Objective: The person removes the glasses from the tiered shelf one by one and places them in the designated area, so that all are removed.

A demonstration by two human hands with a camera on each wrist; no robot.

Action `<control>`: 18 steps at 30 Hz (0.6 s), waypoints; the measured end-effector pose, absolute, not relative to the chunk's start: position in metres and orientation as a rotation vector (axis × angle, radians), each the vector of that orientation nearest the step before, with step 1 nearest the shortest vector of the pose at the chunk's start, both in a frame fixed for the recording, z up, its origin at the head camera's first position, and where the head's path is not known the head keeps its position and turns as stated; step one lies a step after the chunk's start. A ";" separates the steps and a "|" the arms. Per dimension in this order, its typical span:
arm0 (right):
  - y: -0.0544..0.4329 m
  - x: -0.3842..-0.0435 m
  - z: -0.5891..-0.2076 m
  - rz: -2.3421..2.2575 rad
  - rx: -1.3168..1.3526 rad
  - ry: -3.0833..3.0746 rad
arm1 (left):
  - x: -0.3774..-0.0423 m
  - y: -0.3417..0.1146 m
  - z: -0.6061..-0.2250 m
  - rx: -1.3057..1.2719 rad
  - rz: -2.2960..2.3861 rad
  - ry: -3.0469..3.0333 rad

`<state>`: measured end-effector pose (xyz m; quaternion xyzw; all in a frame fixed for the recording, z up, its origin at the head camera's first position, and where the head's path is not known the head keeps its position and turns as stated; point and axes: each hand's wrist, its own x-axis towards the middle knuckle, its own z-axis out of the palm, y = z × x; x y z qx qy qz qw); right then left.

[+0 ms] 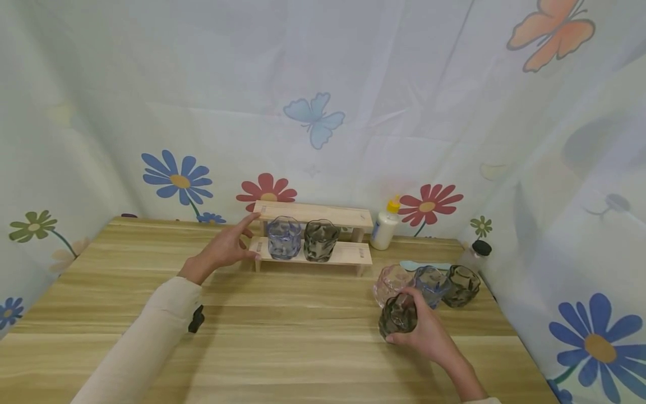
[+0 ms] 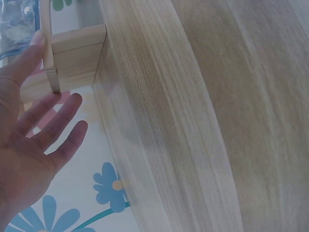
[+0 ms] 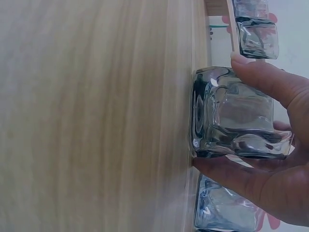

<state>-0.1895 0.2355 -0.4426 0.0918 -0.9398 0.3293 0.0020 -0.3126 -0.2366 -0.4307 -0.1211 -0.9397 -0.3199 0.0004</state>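
My right hand [image 1: 426, 334] grips a dark grey glass [image 3: 236, 111], its thumb and fingers around opposite sides, low over the tabletop. Just beyond it stand a pink glass [image 1: 391, 283], a blue glass [image 1: 430, 283] and another grey glass [image 1: 461, 286]. My left hand [image 1: 229, 247] is at the left end of a two-tier wooden shelf [image 1: 348, 252], fingers spread. In the left wrist view its thumb [image 2: 31, 58] touches the shelf's lower board, and the other fingers extend past its end. On that lower tier, a bluish glass [image 1: 284, 241] stands beside a grey glass [image 1: 321, 244].
A white bottle with a yellow cap [image 1: 384, 227] stands right of the shelf. Behind the row of glasses lie a pale blue utensil [image 1: 424, 265] and a black-lidded jar [image 1: 475, 257]. Printed curtains [image 1: 212, 84] border the wooden table [image 1: 282, 348].
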 end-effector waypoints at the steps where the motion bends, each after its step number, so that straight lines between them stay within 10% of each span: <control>1: 0.236 -0.190 -0.443 1.034 0.288 -2.951 | -0.313 -0.236 -0.431 -0.382 -1.003 -2.951; 18: 0.242 -0.188 -0.435 1.113 0.439 -2.940 | -0.312 -0.238 -0.430 -0.400 -1.020 -2.944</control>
